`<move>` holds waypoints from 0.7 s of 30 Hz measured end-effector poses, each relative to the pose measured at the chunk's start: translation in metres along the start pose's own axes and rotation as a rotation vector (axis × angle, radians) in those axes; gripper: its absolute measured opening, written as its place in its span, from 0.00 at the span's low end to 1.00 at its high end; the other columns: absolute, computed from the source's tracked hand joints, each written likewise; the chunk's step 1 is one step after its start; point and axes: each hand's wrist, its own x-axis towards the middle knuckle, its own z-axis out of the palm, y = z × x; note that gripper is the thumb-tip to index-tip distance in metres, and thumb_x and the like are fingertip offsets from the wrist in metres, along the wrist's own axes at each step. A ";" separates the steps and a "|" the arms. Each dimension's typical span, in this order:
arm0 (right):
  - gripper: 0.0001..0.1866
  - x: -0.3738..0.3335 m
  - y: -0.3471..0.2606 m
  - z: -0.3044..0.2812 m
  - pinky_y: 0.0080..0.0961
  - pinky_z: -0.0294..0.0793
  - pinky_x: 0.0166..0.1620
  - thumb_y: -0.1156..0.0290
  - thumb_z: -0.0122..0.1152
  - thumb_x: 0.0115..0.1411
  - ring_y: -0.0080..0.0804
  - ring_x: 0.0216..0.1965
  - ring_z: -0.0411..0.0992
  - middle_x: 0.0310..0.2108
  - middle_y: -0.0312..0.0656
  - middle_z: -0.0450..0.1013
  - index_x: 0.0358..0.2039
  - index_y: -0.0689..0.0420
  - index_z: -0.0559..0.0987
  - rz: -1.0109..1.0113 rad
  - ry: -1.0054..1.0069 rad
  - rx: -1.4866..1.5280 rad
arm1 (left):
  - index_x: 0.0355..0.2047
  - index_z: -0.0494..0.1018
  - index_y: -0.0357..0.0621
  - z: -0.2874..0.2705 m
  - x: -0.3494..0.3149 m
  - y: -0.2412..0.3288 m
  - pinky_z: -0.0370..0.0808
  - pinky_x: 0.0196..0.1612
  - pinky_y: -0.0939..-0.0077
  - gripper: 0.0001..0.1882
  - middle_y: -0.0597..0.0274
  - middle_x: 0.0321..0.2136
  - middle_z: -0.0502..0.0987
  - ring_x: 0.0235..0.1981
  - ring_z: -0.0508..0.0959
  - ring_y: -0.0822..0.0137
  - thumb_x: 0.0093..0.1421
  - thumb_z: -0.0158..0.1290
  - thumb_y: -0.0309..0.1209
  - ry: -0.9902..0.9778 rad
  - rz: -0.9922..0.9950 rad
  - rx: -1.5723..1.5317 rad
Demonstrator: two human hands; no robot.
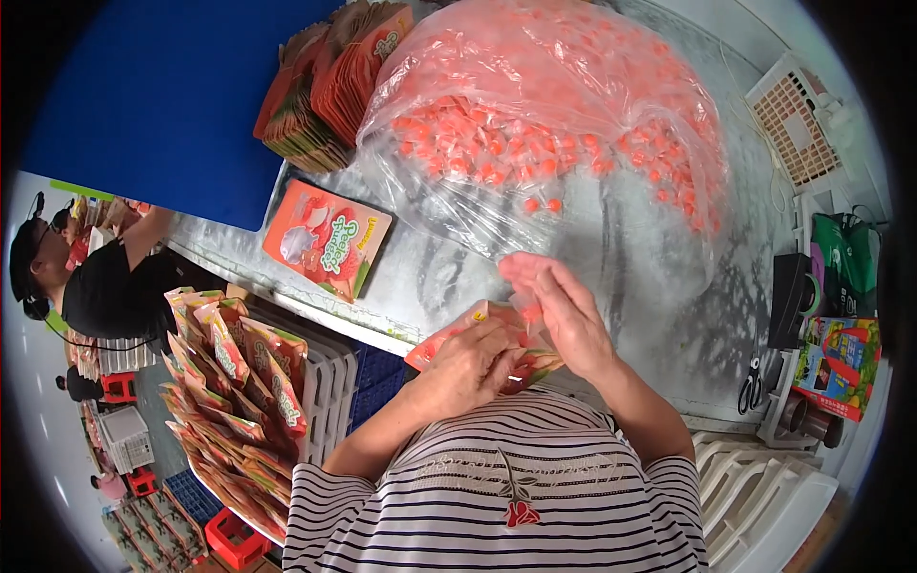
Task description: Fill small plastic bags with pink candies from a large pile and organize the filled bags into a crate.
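At the grey tabletop, a red pouch, jutting toward ten o'clock, is grasped by the left grip; any hold on wrapped candy by the right grip cannot be told.

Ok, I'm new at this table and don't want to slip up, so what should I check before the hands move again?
1. Pouch held by the left hand: ok.
2. Red candy close to the right hand: ok.
3. Pouch's fill: cannot tell, its inside is hidden.
4. Big plastic bag has candies in it: ok.
5. Scissors clear of both hands: ok, at the table's right.
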 end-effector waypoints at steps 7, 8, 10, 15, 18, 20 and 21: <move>0.24 -0.018 0.002 0.010 0.39 0.49 0.65 0.68 0.35 0.68 0.48 0.62 0.57 0.61 0.55 0.57 0.62 0.61 0.54 -0.262 -0.131 -0.817 | 0.32 0.71 0.34 -0.003 0.005 -0.001 0.72 0.35 0.63 0.05 0.50 0.30 0.72 0.33 0.73 0.50 0.55 0.52 0.21 0.166 0.192 0.035; 0.24 -0.017 0.004 0.005 0.38 0.52 0.64 0.71 0.37 0.67 0.48 0.61 0.58 0.60 0.56 0.58 0.63 0.61 0.54 -0.250 -0.099 -0.799 | 0.32 0.71 0.34 -0.005 0.003 -0.002 0.72 0.35 0.63 0.04 0.51 0.29 0.72 0.32 0.73 0.51 0.55 0.52 0.21 0.130 0.137 0.023; 0.24 -0.019 0.000 -0.003 0.37 0.54 0.63 0.73 0.38 0.66 0.48 0.60 0.60 0.59 0.55 0.59 0.63 0.61 0.54 -0.164 -0.145 -0.683 | 0.30 0.71 0.35 -0.007 0.002 -0.004 0.71 0.34 0.63 0.03 0.52 0.28 0.72 0.31 0.73 0.52 0.55 0.53 0.22 0.120 0.086 0.025; 0.25 -0.020 -0.010 -0.012 0.31 0.64 0.57 0.74 0.44 0.64 0.42 0.56 0.65 0.58 0.51 0.63 0.61 0.60 0.58 0.038 -0.087 -0.519 | 0.29 0.71 0.35 -0.005 -0.007 0.001 0.72 0.33 0.64 0.04 0.53 0.28 0.72 0.29 0.74 0.53 0.55 0.54 0.23 0.150 0.171 0.098; 0.20 -0.015 0.003 -0.018 0.29 0.69 0.50 0.73 0.48 0.64 0.40 0.49 0.71 0.51 0.53 0.69 0.56 0.63 0.66 0.102 -0.126 -0.530 | 0.30 0.71 0.35 -0.003 -0.008 0.002 0.73 0.31 0.64 0.04 0.53 0.28 0.72 0.28 0.75 0.53 0.55 0.55 0.23 0.144 0.212 0.136; 0.17 -0.020 -0.002 -0.007 0.28 0.72 0.44 0.71 0.49 0.63 0.44 0.42 0.75 0.44 0.55 0.73 0.51 0.65 0.71 0.083 -0.150 -0.662 | 0.30 0.72 0.35 -0.004 -0.009 0.000 0.73 0.31 0.64 0.04 0.53 0.28 0.72 0.28 0.75 0.53 0.54 0.55 0.23 0.133 0.196 0.140; 0.17 -0.021 -0.002 -0.004 0.28 0.72 0.44 0.71 0.49 0.63 0.44 0.42 0.75 0.44 0.55 0.73 0.51 0.65 0.71 0.083 -0.152 -0.660 | 0.30 0.71 0.35 -0.004 -0.009 -0.002 0.73 0.31 0.64 0.05 0.53 0.28 0.72 0.28 0.75 0.53 0.54 0.55 0.23 0.153 0.180 0.136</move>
